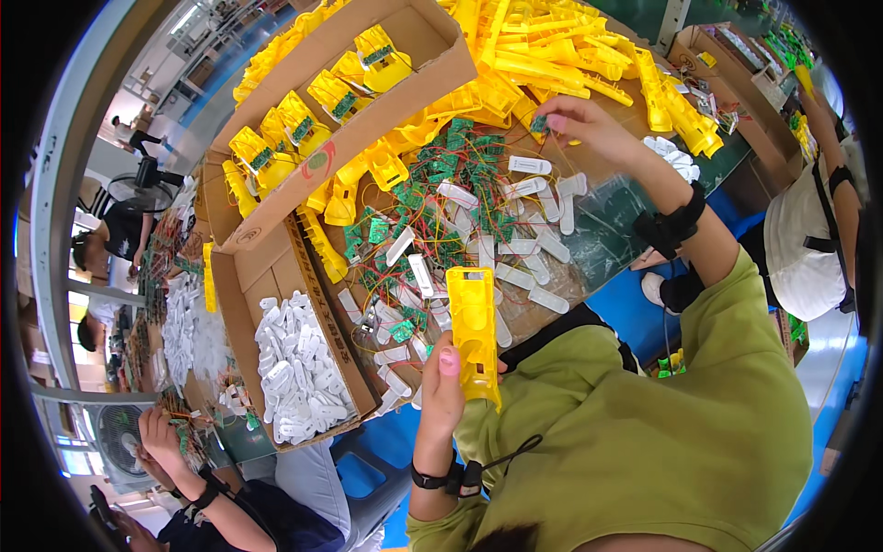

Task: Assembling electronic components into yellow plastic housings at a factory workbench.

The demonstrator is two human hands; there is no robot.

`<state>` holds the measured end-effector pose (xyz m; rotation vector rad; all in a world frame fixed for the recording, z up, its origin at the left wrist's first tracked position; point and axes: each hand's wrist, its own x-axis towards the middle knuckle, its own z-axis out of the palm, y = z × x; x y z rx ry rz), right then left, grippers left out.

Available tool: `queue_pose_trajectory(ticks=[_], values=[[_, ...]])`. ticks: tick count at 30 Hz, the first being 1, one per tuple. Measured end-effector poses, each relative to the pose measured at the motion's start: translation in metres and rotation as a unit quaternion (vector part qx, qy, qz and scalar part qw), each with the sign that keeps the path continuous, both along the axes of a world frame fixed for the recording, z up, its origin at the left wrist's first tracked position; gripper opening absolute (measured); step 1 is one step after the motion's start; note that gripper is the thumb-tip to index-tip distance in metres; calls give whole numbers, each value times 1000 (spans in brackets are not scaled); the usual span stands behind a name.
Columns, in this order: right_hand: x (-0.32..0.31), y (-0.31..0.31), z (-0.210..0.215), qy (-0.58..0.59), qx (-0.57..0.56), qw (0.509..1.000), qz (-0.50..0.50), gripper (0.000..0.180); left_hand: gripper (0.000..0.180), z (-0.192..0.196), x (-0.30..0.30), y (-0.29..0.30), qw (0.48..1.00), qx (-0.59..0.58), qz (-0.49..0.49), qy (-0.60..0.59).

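My left hand is closed round the lower end of a yellow plastic housing, which stands up lengthwise with its hollow, ribbed side showing. Farther off, my right hand pinches a small green circuit board between thumb and fingers, near the pile of yellow housings. Between the hands lies a tangle of green circuit boards with red and yellow wires. White plastic covers are scattered among the wires and toward my body.
A cardboard box at the far left holds yellow housings fitted with boards. Below it, another carton is filled with white pieces. Yellow housings are heaped at the back. Co-workers sit left and right; one hand shows lower left.
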<state>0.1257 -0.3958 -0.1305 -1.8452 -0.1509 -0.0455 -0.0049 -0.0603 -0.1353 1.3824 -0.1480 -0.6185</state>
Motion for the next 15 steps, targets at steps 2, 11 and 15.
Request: queue_pose_trajectory(ticks=[2,11,15], values=[[-1,-4,8,-42,-36,998,-23,20,62,1,0,0,1000,-2,7,6],[-9,-7,54,-264,-100,948,-147,21,55,8,6,-9,998,-41,35,-46],[-27,-1,86,-316,-39,936,-151,22,50,13,8,-7,995,-46,54,-69]])
